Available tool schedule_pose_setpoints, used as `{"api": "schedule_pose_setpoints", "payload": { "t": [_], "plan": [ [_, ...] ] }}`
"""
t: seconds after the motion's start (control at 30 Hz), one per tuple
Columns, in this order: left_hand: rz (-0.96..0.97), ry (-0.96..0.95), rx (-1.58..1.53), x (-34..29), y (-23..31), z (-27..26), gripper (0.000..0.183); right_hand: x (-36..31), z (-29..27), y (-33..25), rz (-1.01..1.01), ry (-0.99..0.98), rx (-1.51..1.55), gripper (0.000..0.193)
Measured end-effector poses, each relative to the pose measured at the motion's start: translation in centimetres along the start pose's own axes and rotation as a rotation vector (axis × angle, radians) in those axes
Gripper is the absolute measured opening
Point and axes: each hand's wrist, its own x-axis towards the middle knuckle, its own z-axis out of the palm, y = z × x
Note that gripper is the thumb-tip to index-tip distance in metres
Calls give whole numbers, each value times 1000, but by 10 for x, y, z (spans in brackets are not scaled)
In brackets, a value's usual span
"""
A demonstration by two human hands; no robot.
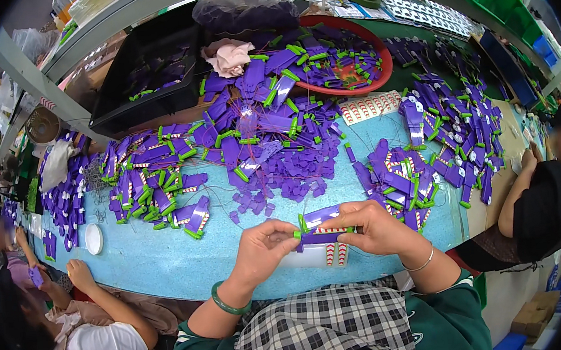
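Note:
Near the front edge of the table, my left hand [260,248] and my right hand [379,227] hold a purple plastic piece [320,238] with green ends between them. The left thumb and forefinger pinch its left end, and the right fingers grip its right end. A strip of red-and-white marks runs along the piece. Just behind it shows another purple surface with a green edge [303,224]; I cannot tell whether it belongs to the same piece. Under my hands lies a pale sticker sheet [315,256] with red arrow-like marks at its right side.
Heaps of purple-and-green pieces [156,180] cover the blue table [166,253], with small purple parts [293,167] in the middle. Behind stand a black bin [152,106] and a red basin [384,64]. A white lid-like disc [94,239] lies left. Co-workers sit on both sides.

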Motion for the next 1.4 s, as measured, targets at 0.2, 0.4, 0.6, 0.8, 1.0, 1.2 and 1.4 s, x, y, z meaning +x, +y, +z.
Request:
{"api": "schedule_pose_setpoints", "payload": {
  "t": [0.2, 0.4, 0.6, 0.8, 1.0, 1.2, 1.4],
  "plan": [
    [-62, 34, 35, -8, -9, 11, 15, -2, 23, 21, 34, -18, 248, 44],
    [-231, -351, 326, -3, 8, 1, 13, 0, 23, 23, -42, -320, 145, 39],
    [87, -15, 179, 10, 15, 16, 13, 9, 47, 25, 96, 98, 518, 30],
    [78, -46, -166, 13, 4, 19, 13, 12, 58, 13, -67, 259, 568, 47],
    [276, -160, 339, 9, 20, 14, 10, 23, 17, 6, -172, 123, 380, 24],
    [275, -172, 589, 4, 35, -3, 11, 37, 1, 8, -376, 173, -373, 14],
    [327, 338, 11, 0, 45, -24, 14, 56, -5, 51, -165, 308, -801, 8]
  ]
}}
